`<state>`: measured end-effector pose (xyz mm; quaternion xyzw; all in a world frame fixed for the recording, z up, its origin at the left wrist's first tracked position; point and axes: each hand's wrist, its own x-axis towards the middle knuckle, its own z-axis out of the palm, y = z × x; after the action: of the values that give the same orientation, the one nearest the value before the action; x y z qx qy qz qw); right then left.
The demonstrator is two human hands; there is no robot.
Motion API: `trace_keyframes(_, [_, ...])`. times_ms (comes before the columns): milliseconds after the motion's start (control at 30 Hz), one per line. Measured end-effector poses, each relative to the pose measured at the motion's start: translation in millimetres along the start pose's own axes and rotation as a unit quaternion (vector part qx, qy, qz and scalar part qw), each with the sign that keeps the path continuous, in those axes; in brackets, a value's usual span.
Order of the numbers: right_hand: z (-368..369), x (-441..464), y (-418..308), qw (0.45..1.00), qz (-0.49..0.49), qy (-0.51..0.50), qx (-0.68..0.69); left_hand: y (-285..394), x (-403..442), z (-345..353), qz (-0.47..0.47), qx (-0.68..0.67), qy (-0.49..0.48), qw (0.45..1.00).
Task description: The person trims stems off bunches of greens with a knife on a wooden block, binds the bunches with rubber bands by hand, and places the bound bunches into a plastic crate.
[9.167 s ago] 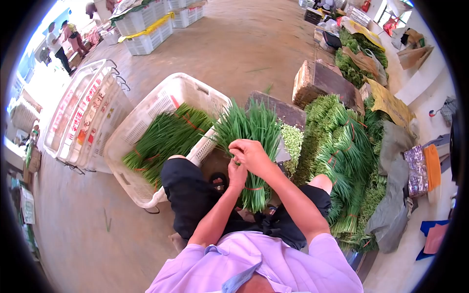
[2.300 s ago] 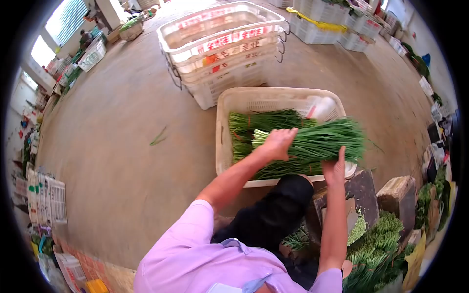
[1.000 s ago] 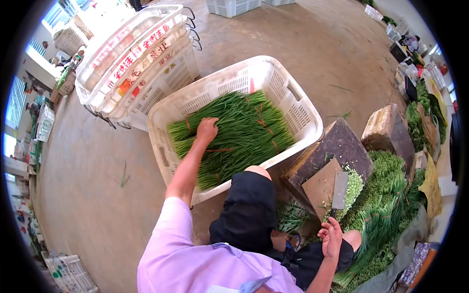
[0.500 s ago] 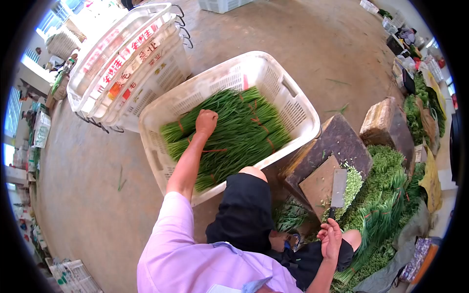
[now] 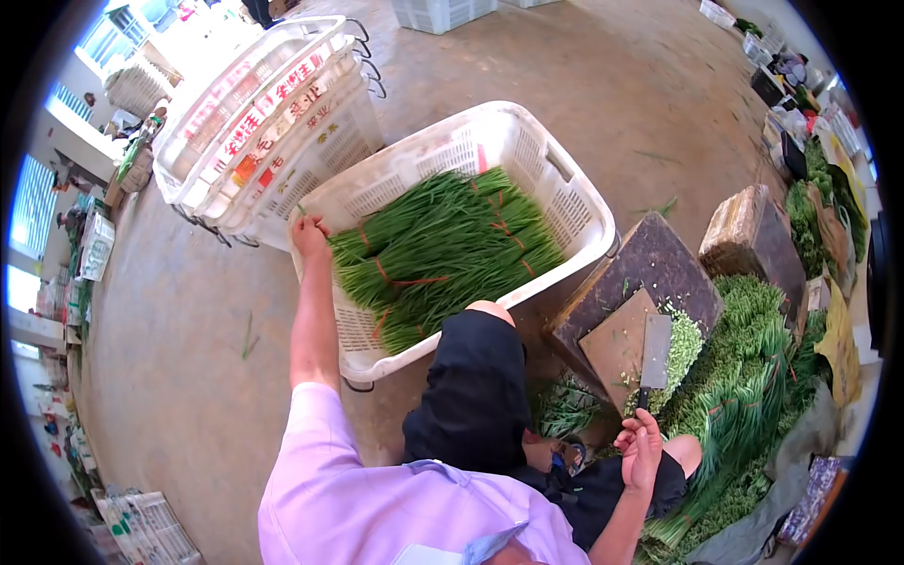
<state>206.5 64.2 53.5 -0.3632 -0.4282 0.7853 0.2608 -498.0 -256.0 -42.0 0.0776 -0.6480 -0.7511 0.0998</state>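
Note:
My left hand (image 5: pixel 309 235) is closed at the left end of a white plastic crate (image 5: pixel 603 226), over its rim. A thin green bit shows beside the fingers; what they hold, if anything, I cannot make out. Inside the crate lie several bundles of garlic chives (image 5: pixel 443 235) tied with reddish bands. My right hand (image 5: pixel 640 450) is above my right knee, palm up, fingers loosely bent and apart, with nothing in it. Just beyond its fingertips is the black handle of a cleaver (image 5: pixel 655 348), which lies on a brown board (image 5: pixel 612 344) beside chopped pale-green ends (image 5: pixel 682 353).
Stacked white crates (image 5: pixel 273 132) with red lettering stand at the upper left. A dark wooden block (image 5: pixel 650 254) supports the board. To the right lie heaped green bundles (image 5: pixel 734 414) and a second block (image 5: pixel 744 231). Scraps lie on the concrete floor (image 5: pixel 188 377).
My left hand has moved left, from above the chive bundles to the crate's left rim. My right hand stays near the cleaver handle. The view has shifted slightly.

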Motion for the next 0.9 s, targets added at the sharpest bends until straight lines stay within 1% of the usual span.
trace_keyframes(67, [-1, -3, -2, 1.0, -0.014, -0.002, 0.003, 5, -3, 5, -0.03, -0.019, -0.018, 0.999])
trace_keyframes(100, [-3, -4, -3, 1.0, -0.017, -0.004, 0.004, 4, -6, 8, -0.028, -0.021, -0.019, 0.999])
trace_keyframes(167, [-5, -8, -2, 0.999, -0.029, -0.009, 0.015, -5, -13, 11, -0.067, 0.149, -0.079, 0.983])
trace_keyframes(200, [-6, -8, -1, 0.999, -0.03, -0.01, 0.016, -20, -20, 14, -0.014, 0.216, -0.101, 0.971])
trace_keyframes(267, [-7, -8, 0, 1.0, -0.023, -0.015, 0.014, -50, -36, 17, 0.009, 0.298, -0.174, 0.938])
trace_keyframes(300, [-6, -8, -1, 1.0, -0.023, -0.014, 0.014, -59, -42, 19, -0.019, 0.315, -0.226, 0.922])
trace_keyframes(333, [-4, -10, -2, 1.0, -0.021, -0.011, 0.01, -65, -50, 23, -0.021, 0.315, -0.228, 0.921])
trace_keyframes(400, [-6, -12, -3, 1.0, -0.02, 0.0, 0.005, -82, -64, 33, -0.024, 0.404, -0.252, 0.879])
trace_keyframes(467, [-14, -19, -4, 1.0, -0.029, 0.002, 0.004, -96, -67, 36, 0.03, 0.447, -0.245, 0.86])
trace_keyframes(500, [-8, -23, -12, 0.999, -0.042, 0.007, -0.027, -104, -65, 38, 0.053, 0.463, -0.258, 0.846])
trace_keyframes(533, [-4, -23, -18, 0.998, -0.054, 0.008, -0.044, -110, -60, 42, 0.044, 0.534, -0.283, 0.795])
trace_keyframes(567, [-1, -26, -24, 0.998, -0.04, 0.025, -0.044, -118, -62, 40, 0.088, 0.497, -0.291, 0.813])
trace_keyframes(600, [4, -31, -31, 0.998, -0.036, 0.03, -0.032, -156, -40, 30, 0.127, 0.495, -0.286, 0.81])
trace_keyframes(633, [8, -37, -40, 0.998, -0.038, 0.033, -0.023, -163, -33, 31, 0.071, 0.468, -0.279, 0.835])
trace_keyframes(667, [5, -44, -45, 0.999, -0.038, 0.027, -0.013, -189, -5, 18, 0.044, 0.431, -0.265, 0.861])
trace_keyframes(700, [1, -51, -47, 0.997, -0.069, 0.026, -0.008, -138, -43, 33, -0.125, 0.342, -0.156, 0.918])
trace_keyframes(733, [-3, -60, -45, 0.995, -0.099, 0.015, -0.005, -132, -37, 33, -0.123, 0.377, -0.117, 0.91])
trace_keyframes(800, [-21, -76, -41, 0.988, -0.129, 0.017, 0.089, -144, -4, 15, -0.241, 0.215, -0.09, 0.942])
trace_keyframes(833, [-28, -85, -44, 0.978, -0.164, 0.017, 0.124, -142, -4, 5, -0.225, 0.178, -0.167, 0.943])
trace_keyframes(900, [-51, -105, -44, 0.956, -0.207, 0.053, 0.202, -120, -11, -8, -0.212, 0.199, -0.133, 0.947])
